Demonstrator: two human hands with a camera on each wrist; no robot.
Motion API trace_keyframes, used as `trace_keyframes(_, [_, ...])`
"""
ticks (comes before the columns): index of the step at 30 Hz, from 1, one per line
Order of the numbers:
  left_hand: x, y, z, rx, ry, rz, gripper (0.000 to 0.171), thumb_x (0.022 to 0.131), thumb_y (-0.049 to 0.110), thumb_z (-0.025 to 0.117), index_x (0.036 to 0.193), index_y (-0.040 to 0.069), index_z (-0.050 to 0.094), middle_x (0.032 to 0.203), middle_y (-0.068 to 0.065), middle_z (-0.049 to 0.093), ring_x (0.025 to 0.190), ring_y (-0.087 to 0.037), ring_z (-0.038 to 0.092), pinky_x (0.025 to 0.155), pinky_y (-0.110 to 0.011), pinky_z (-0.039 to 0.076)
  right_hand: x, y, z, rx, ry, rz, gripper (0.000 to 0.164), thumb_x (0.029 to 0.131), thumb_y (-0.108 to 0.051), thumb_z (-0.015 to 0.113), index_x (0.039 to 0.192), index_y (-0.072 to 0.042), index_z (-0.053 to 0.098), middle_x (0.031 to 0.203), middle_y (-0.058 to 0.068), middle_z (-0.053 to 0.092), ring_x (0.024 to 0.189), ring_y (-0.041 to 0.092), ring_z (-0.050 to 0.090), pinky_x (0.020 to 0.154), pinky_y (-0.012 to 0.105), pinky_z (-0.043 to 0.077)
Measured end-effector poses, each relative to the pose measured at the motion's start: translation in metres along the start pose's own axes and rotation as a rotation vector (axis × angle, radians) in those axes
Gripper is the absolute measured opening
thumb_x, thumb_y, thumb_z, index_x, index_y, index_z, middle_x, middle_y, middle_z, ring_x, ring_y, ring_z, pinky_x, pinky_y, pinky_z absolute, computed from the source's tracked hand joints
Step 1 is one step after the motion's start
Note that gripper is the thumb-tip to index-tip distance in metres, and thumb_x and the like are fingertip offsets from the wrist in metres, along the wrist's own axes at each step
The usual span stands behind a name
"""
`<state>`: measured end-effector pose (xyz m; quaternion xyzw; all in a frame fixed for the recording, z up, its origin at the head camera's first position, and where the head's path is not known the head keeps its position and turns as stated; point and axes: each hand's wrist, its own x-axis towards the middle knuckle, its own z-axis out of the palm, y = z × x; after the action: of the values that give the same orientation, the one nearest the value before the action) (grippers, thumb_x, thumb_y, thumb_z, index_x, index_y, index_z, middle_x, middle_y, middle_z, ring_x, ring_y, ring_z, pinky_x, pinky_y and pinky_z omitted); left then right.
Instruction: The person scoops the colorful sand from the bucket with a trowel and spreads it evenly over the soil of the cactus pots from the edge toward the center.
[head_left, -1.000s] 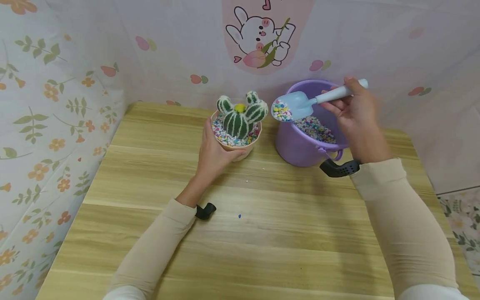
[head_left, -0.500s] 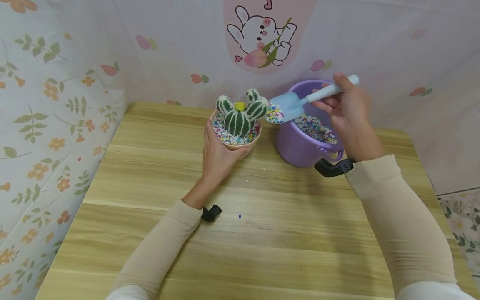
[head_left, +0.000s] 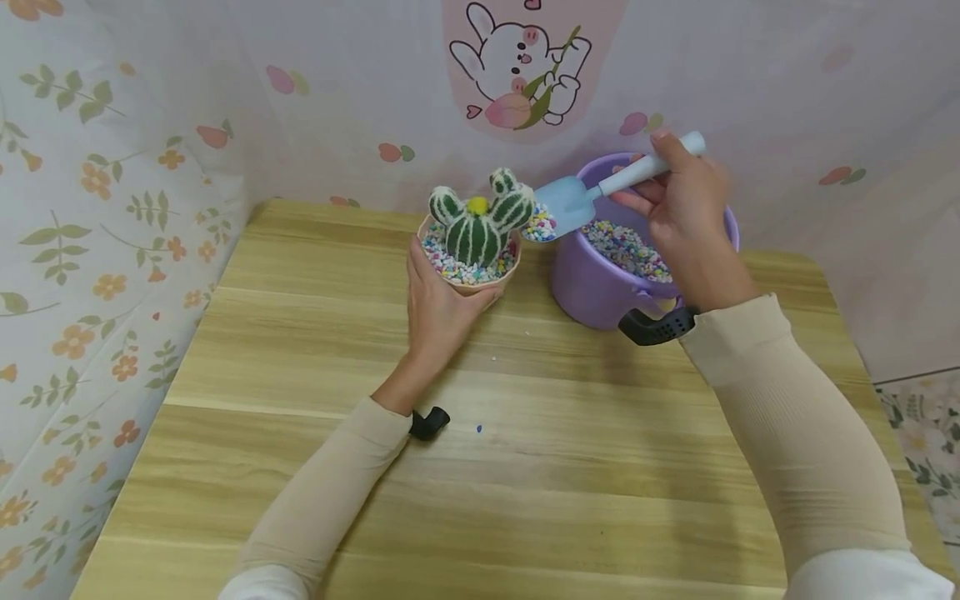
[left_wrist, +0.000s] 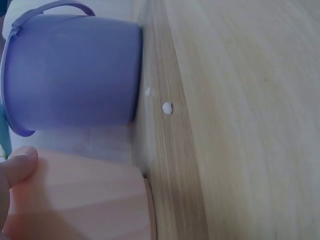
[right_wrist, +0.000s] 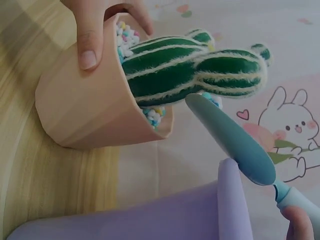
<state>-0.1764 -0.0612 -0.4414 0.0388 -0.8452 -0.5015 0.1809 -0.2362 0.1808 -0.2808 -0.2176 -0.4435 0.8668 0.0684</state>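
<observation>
My left hand point(head_left: 442, 312) grips the near left side of a peach flowerpot point(right_wrist: 85, 100), thumb and fingers around its rim. A green striped cactus point(head_left: 476, 237) with a yellow top stands in the pot among coloured pebbles point(head_left: 450, 265). In my right hand point(head_left: 693, 196) is the white handle of a light blue hand shovel point(head_left: 566, 202). Pebbles lie on the shovel's tip, which is beside the cactus's right arm, just above the pot's right rim. Below the shovel stands a purple bucket point(head_left: 592, 292) holding more coloured pebbles point(head_left: 622, 248).
The wooden table point(head_left: 562, 483) carries a stray blue pebble point(head_left: 479, 428) and a white pebble point(left_wrist: 167, 108) in front of the pot. A printed cloth point(head_left: 337, 100) hangs close behind the pot and bucket. The bucket's handle point(left_wrist: 55, 6) shows in the left wrist view.
My right hand has moved left with the loaded shovel, bringing its tip from over the bucket's left edge to the pot's right rim. The left hand still holds the pot; its wrist has shifted slightly right.
</observation>
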Motion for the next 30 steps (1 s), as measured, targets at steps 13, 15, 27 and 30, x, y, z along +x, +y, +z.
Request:
trace_keyframes(13, [0.0,0.002,0.001,0.011,0.004,-0.014,0.135,0.058,0.045,0.093,0.155,0.007,0.005,0.156,-0.014,0.023,0.136,-0.028,0.038,0.109,-0.041,0.037,-0.002,0.004,0.01,-0.068,-0.02,-0.047,0.033,0.082,-0.01,0.078,0.112,-0.005,0.065,0.076,0.016,0.068,0.08,0.036,0.072,0.054,0.049,0.055])
trace_keyframes(15, [0.0,0.002,0.002,0.011,0.007,-0.006,0.135,0.058,0.045,0.092,0.155,0.007,0.006,0.156,-0.014,0.024,0.136,-0.028,0.038,0.109,-0.041,0.038,-0.003,0.004,0.011,-0.075,-0.02,-0.055,0.031,0.081,-0.01,0.079,0.109,-0.005,0.065,0.077,0.016,0.069,0.08,0.035,0.072,0.054,0.049,0.055])
trace_keyframes(27, [-0.002,0.002,0.0,0.012,0.003,-0.013,0.136,0.059,0.049,0.091,0.155,0.006,0.004,0.157,-0.016,0.021,0.136,-0.031,0.037,0.108,-0.043,0.038,-0.009,0.009,0.014,-0.119,-0.029,-0.106,0.032,0.077,-0.009,0.083,0.103,-0.004,0.066,0.079,0.015,0.067,0.07,0.033,0.072,0.052,0.047,0.055])
trace_keyframes(30, [-0.003,0.002,0.0,0.013,0.007,-0.013,0.136,0.059,0.05,0.091,0.155,0.006,0.004,0.156,-0.016,0.022,0.136,-0.031,0.038,0.108,-0.042,0.038,-0.011,0.011,0.015,-0.125,-0.045,-0.117,0.034,0.075,-0.009,0.084,0.105,-0.005,0.066,0.08,0.014,0.066,0.068,0.032,0.071,0.052,0.046,0.055])
